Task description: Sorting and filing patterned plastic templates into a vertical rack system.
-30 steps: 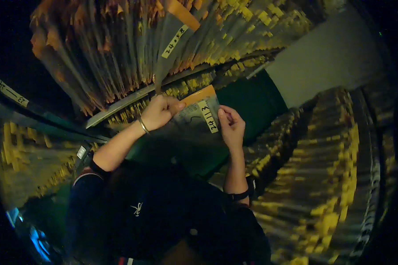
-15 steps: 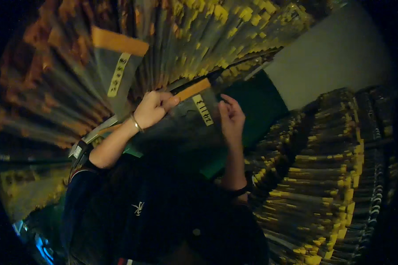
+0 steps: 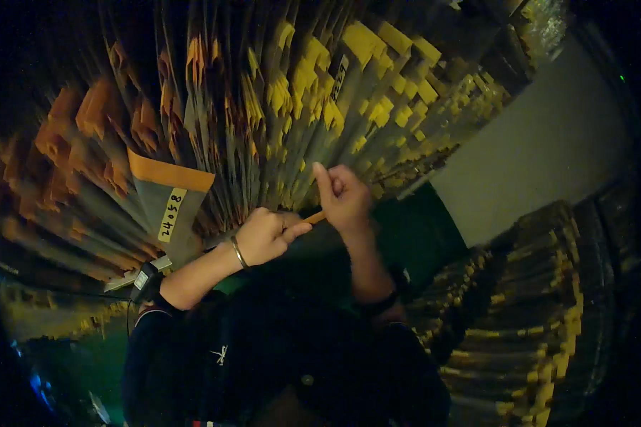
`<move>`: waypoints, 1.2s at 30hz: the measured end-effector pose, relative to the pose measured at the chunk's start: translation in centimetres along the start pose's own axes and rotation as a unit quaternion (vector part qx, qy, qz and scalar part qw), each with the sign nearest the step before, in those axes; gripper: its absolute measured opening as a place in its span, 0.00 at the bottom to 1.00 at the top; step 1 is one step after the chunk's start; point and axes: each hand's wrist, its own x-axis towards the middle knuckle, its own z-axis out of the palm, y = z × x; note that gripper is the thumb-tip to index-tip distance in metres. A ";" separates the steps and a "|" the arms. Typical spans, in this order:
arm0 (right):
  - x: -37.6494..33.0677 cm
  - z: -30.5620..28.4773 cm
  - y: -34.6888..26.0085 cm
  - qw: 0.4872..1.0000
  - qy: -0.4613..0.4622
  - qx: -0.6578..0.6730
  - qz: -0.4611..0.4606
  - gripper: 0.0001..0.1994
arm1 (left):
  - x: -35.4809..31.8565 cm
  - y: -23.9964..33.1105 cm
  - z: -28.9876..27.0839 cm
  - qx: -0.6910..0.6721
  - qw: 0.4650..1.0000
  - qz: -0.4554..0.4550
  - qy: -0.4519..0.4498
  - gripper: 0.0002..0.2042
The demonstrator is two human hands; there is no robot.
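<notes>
Between my hands is a dark sleeve with an orange top strip (image 3: 315,217), now seen nearly edge-on. My left hand (image 3: 267,236) is closed on one end of that strip, a metal bangle at its wrist. The other end of the strip meets my right hand (image 3: 347,201). Its fingers curl in with the thumb raised, and whatever they grip is hidden. Left of my left hand, a similar grey sleeve (image 3: 171,203) with an orange top edge and a pale handwritten label stands out from the packed row.
Rows of hanging sleeves with orange tabs (image 3: 96,114) and yellow tabs (image 3: 370,50) fan out ahead. More yellow-tabbed sleeves (image 3: 520,331) line the right side. A grey panel (image 3: 527,149) stands at the upper right, beside a green surface (image 3: 431,220).
The sleeve in my left hand has turned from face-on to nearly edge-on. My right hand has moved left against the strip's end and its fingers have curled. The view has shifted.
</notes>
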 end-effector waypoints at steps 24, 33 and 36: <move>7.6 2.9 -2.8 0.948 0.072 0.058 -0.306 0.06 | 3.3 2.1 -5.4 0.423 0.802 0.281 0.314 0.18; 7.6 2.7 -2.0 0.977 0.075 0.073 -0.185 0.04 | 4.0 1.2 -5.3 0.495 0.821 0.206 0.198 0.15; 7.8 2.9 -1.7 0.978 0.042 0.093 -0.183 0.05 | 3.5 0.3 -4.7 0.487 0.833 0.154 0.213 0.18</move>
